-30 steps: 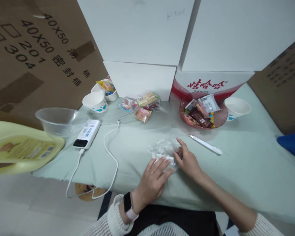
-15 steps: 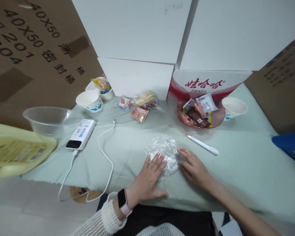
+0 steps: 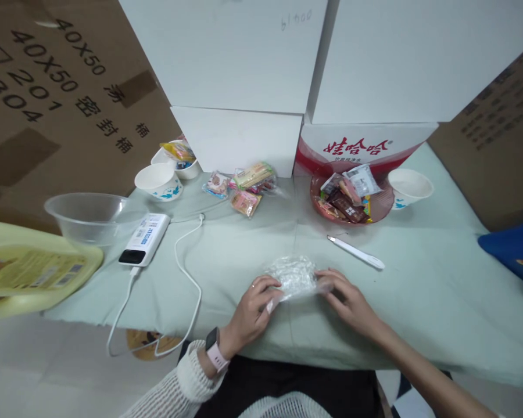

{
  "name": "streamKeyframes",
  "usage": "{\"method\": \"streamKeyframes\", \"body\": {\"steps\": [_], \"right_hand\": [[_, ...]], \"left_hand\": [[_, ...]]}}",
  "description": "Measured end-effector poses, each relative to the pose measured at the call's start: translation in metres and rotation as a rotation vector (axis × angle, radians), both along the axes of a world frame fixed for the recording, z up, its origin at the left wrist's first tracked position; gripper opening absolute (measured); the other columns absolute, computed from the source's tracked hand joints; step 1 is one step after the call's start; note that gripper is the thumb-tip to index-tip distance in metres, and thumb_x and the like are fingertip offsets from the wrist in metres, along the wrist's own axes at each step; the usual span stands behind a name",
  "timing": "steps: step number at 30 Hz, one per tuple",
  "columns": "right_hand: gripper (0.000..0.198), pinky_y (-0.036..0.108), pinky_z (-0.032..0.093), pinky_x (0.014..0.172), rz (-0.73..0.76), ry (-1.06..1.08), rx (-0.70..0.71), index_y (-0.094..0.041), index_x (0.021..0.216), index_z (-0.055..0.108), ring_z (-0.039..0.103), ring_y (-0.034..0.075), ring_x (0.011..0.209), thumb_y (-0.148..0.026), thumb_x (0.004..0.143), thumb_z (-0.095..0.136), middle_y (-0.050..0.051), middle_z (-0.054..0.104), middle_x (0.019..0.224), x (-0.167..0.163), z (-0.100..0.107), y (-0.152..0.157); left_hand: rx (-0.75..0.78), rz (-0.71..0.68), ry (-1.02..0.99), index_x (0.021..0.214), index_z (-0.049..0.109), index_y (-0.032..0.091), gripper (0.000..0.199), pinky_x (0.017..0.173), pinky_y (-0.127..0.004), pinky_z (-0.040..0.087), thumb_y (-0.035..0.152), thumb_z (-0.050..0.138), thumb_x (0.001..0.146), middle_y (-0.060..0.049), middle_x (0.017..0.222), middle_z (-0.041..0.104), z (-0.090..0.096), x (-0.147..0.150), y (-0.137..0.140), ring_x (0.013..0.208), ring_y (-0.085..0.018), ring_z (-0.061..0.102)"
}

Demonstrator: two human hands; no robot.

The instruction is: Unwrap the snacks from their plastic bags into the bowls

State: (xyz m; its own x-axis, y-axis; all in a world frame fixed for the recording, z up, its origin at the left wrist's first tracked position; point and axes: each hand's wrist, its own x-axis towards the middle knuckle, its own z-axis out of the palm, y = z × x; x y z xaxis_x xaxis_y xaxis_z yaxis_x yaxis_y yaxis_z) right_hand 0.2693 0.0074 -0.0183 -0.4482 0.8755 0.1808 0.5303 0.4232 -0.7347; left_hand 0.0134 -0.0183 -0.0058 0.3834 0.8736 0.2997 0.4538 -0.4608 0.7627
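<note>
A crumpled sheet of clear plastic film [image 3: 293, 275] lies on the green-covered table in front of me. Its near edge is lifted a little off the cloth. My left hand [image 3: 253, 307] pinches that edge at the left corner, thumb against fingers. On the opposite side, my right hand [image 3: 347, 299] grips the film's right corner between thumb and fingers. Beyond the right hand rests a white-handled utility knife [image 3: 356, 253], touched by neither hand.
A pink bowl [image 3: 386, 204] of wrapped snacks stands at the back right beside a paper bowl [image 3: 412, 187]. Several snack packets [image 3: 246, 203] lie at the back middle. At left are a power bank [image 3: 144, 239] with its cable, a clear plastic bowl [image 3: 91, 217] and a yellow jug [image 3: 39, 267].
My left hand was flat on the film with fingers spread; now it pinches the near left edge. My right hand has closed on the right corner, and the near edge has come up.
</note>
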Motion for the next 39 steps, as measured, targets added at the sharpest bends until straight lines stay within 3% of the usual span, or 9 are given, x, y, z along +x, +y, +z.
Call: {"method": "streamKeyframes", "body": {"steps": [4, 7, 11, 15, 19, 25, 29, 33, 39], "right_hand": [[0.019, 0.037, 0.051, 0.075, -0.270, 0.047, -0.086, -0.017, 0.100, 0.052, 0.060, 0.020, 0.077, -0.030, 0.086, 0.047, 0.005, 0.062, 0.079, -0.021, -0.007, 0.009], [0.034, 0.039, 0.050, 0.074, -0.321, -0.004, 0.021, -0.014, 0.115, 0.047, 0.057, 0.021, 0.072, -0.028, 0.084, 0.048, 0.002, 0.056, 0.069, -0.029, -0.011, 0.017], [0.032, 0.046, 0.046, 0.084, -0.263, -0.154, 0.231, -0.015, 0.116, 0.048, 0.053, 0.022, 0.071, -0.024, 0.086, 0.046, 0.003, 0.054, 0.069, -0.033, -0.015, 0.021], [0.022, 0.047, 0.043, 0.090, -0.221, -0.229, 0.315, -0.018, 0.107, 0.054, 0.052, 0.021, 0.070, -0.021, 0.087, 0.045, 0.002, 0.055, 0.069, -0.037, -0.015, 0.021], [0.019, 0.048, 0.044, 0.087, -0.192, -0.244, 0.324, -0.018, 0.100, 0.058, 0.054, 0.022, 0.075, -0.023, 0.088, 0.045, 0.006, 0.059, 0.074, -0.034, -0.005, 0.023], [0.027, 0.052, 0.041, 0.095, 0.063, -0.256, 0.349, -0.018, 0.107, 0.059, 0.034, 0.033, 0.127, -0.026, 0.081, 0.056, 0.018, 0.044, 0.131, -0.016, 0.006, 0.020], [0.015, 0.049, 0.042, 0.095, 0.057, -0.103, 0.361, -0.020, 0.085, 0.059, 0.040, 0.027, 0.125, -0.012, 0.083, 0.046, 0.014, 0.051, 0.125, -0.024, 0.019, 0.014], [0.022, 0.049, 0.039, 0.098, -0.102, 0.168, 0.143, -0.023, 0.103, 0.055, 0.047, 0.027, 0.119, -0.027, 0.082, 0.056, 0.013, 0.055, 0.122, -0.026, 0.042, 0.017], [0.040, 0.036, 0.050, 0.077, 0.001, 0.521, -0.631, -0.020, 0.100, 0.059, 0.062, 0.022, 0.087, -0.051, 0.076, 0.059, 0.006, 0.065, 0.092, -0.027, 0.042, 0.016]], "left_hand": [[-0.168, 0.286, -0.029, 0.102, 0.064, 0.015, 0.025, 0.078, -0.032, 0.050, 0.024, 0.044, 0.090, -0.009, 0.090, 0.068, -0.006, 0.007, 0.007, 0.085, -0.019, 0.063], [-0.278, 0.426, 0.056, 0.121, 0.053, 0.013, 0.035, 0.069, -0.029, 0.051, 0.025, 0.047, 0.088, -0.004, 0.076, 0.068, -0.012, 0.009, 0.014, 0.070, -0.017, 0.064], [-0.052, 0.494, 0.231, 0.137, 0.029, 0.010, 0.054, 0.068, -0.031, 0.052, 0.024, 0.047, 0.088, -0.005, 0.079, 0.065, -0.007, 0.010, 0.017, 0.073, -0.019, 0.064], [0.343, 0.264, 0.438, 0.133, 0.036, 0.018, 0.046, 0.094, -0.039, 0.044, 0.018, 0.046, 0.088, -0.014, 0.119, 0.057, 0.002, 0.014, 0.010, 0.117, -0.025, 0.051], [0.197, 0.007, 0.631, 0.135, 0.036, 0.011, 0.055, 0.105, -0.046, 0.033, 0.030, 0.051, 0.086, -0.017, 0.140, 0.042, -0.003, 0.018, 0.006, 0.134, -0.030, 0.031], [0.027, 0.022, 0.612, 0.135, 0.036, 0.007, 0.063, 0.109, -0.050, 0.028, 0.031, 0.057, 0.081, -0.019, 0.143, 0.036, -0.006, 0.021, 0.009, 0.136, -0.031, 0.027], [-0.017, 0.098, 0.457, 0.123, 0.051, 0.011, 0.047, 0.106, -0.055, 0.030, 0.013, 0.054, 0.076, -0.018, 0.136, 0.046, 0.007, 0.029, 0.009, 0.132, -0.033, 0.035], [-0.319, 0.123, -0.037, 0.104, 0.063, 0.017, 0.032, 0.096, -0.042, 0.044, 0.011, 0.040, 0.082, -0.012, 0.116, 0.063, 0.028, 0.032, 0.012, 0.110, -0.022, 0.057], [-0.939, 0.227, -0.686, 0.099, 0.065, 0.011, 0.036, 0.080, -0.035, 0.048, 0.038, 0.057, 0.077, -0.009, 0.089, 0.070, 0.045, 0.037, 0.015, 0.085, -0.023, 0.064]]}}
